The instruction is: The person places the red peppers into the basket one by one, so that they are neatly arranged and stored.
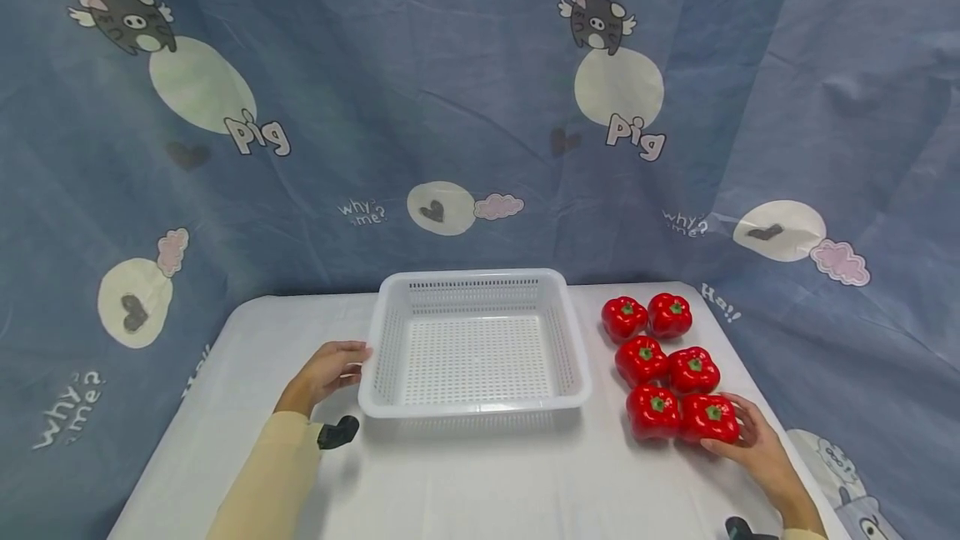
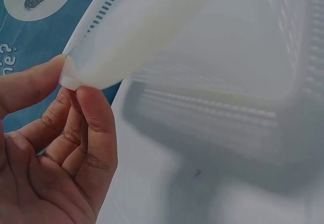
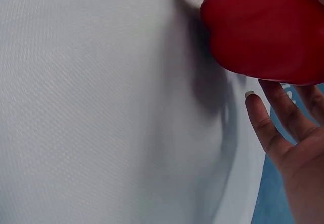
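A white plastic basket (image 1: 472,407) with perforated sides stands in the middle of the table. My left hand (image 1: 324,375) pinches its left rim between thumb and fingertips, as the left wrist view shows at the rim corner (image 2: 71,74). On the right, my right hand (image 1: 761,444) holds the nearest right-hand red bell pepper (image 1: 703,418), thumb on the near side and fingers round the right side. In the right wrist view this glossy pepper (image 3: 263,31) fills the upper right, with fingers (image 3: 268,127) reaching beneath it and the thumb mostly cut off.
Several more red bell peppers with green stems lie in two columns behind and left of the held one, among them a front left pepper (image 1: 652,413) and a back pepper (image 1: 669,316). A white cloth covers the table (image 1: 465,482); a blue printed curtain (image 1: 480,107) hangs behind.
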A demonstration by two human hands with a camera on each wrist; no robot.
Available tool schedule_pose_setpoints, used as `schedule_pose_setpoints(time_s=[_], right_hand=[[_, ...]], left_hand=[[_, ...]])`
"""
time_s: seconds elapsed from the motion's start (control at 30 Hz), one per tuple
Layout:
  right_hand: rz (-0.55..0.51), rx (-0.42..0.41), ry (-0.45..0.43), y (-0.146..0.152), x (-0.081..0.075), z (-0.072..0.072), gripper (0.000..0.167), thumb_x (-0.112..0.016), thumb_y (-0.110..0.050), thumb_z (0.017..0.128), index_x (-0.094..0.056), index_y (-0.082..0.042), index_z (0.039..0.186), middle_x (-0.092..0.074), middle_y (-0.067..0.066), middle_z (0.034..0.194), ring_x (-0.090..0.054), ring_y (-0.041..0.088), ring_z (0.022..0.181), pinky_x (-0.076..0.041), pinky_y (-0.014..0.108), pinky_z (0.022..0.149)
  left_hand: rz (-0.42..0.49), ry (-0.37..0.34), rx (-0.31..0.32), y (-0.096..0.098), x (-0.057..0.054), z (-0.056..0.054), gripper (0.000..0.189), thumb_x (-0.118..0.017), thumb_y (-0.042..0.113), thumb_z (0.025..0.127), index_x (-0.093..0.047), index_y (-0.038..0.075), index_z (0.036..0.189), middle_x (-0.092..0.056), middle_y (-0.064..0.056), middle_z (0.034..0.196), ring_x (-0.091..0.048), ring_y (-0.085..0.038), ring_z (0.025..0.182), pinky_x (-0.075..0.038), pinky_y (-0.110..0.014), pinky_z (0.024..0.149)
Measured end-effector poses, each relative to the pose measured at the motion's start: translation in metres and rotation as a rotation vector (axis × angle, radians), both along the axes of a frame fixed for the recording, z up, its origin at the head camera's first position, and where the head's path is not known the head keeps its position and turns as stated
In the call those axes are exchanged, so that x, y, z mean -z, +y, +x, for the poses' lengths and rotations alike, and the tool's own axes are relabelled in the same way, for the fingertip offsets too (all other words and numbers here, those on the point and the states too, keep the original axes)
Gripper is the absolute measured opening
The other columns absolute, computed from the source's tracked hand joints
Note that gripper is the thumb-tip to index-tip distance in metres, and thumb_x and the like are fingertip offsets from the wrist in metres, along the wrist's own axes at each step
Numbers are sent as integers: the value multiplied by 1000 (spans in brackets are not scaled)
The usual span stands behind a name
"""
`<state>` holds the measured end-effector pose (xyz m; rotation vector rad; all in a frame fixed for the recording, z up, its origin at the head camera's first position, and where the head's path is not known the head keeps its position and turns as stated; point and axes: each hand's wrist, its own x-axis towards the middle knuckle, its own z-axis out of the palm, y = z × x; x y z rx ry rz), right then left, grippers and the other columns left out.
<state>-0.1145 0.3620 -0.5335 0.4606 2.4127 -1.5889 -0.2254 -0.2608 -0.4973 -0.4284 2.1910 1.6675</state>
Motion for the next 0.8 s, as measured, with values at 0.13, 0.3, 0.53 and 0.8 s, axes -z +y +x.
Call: schedule_pose_setpoints(time_s=[0.13,0.3,0.53,0.8], right_hand=[[-6,7,23,2,-4,2,102,-78,-24,82,-7,-5,152,-13,29,154,-16,49,138,-25,64,106],[8,12,54,6,-11,4,100,-76,-23,84,-6,-4,152,-13,31,153,-18,50,137,-28,63,105],[46,5,53,7,-29,4,99,-75,-30,85,-7,-3,152,-18,32,151,-23,51,134,-36,61,102],[110,-44,114,7,-48,-4,95,-74,-27,86,-10,3,148,-23,34,147,-28,52,130,-50,51,93]], left_hand=[[1,4,1,-1,0,-1,53,-64,23,94,-46,-6,135,-59,-18,122,-61,-21,93,-54,-31,82],[7,14,5,-2,0,-1,52,-64,21,94,-47,-6,134,-61,-17,119,-62,-19,90,-55,-30,78],[18,19,9,-2,2,-2,51,-64,21,94,-48,-6,133,-64,-14,114,-61,-19,88,-54,-29,76],[17,5,3,-2,2,-1,53,-65,21,93,-46,-6,135,-62,-16,117,-62,-19,90,-55,-30,79]])
